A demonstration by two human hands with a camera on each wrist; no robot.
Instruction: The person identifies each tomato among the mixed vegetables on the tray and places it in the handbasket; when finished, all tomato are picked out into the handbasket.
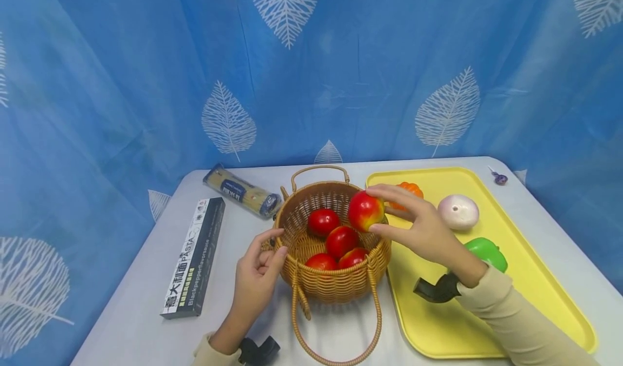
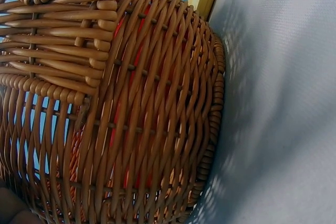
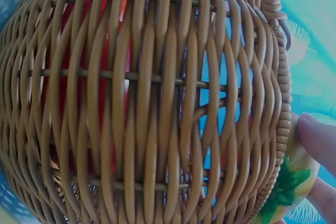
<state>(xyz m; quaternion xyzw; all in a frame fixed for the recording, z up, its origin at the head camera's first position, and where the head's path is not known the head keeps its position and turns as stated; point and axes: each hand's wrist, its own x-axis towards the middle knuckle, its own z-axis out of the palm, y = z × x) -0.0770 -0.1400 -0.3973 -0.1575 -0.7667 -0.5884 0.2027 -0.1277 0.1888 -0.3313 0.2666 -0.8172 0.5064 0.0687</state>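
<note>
In the head view, my right hand [image 1: 422,228] holds a red-and-yellow toy fruit [image 1: 365,211] between thumb and fingers, over the right side of the wicker basket [image 1: 327,285]. The right wrist view shows the fruit's green leafy top [image 3: 286,184] beside the rim. Several red toy fruits, one of them a red fruit [image 1: 323,222] at the back, lie inside the basket. At the left rim, my left hand [image 1: 258,271] has its fingers curled, with thumb and index fingertip gripping the edge. Only a dark bit of that hand shows in the left wrist view.
Right of the basket is a yellow tray [image 1: 438,328] with an orange pumpkin-like vegetable [image 1: 410,188], a white-purple round vegetable [image 1: 458,212] and a green pepper [image 1: 488,252]. On the left lie a pasta box [image 1: 194,258] and a pasta packet [image 1: 242,191]. One basket handle [image 1: 336,361] hangs forward.
</note>
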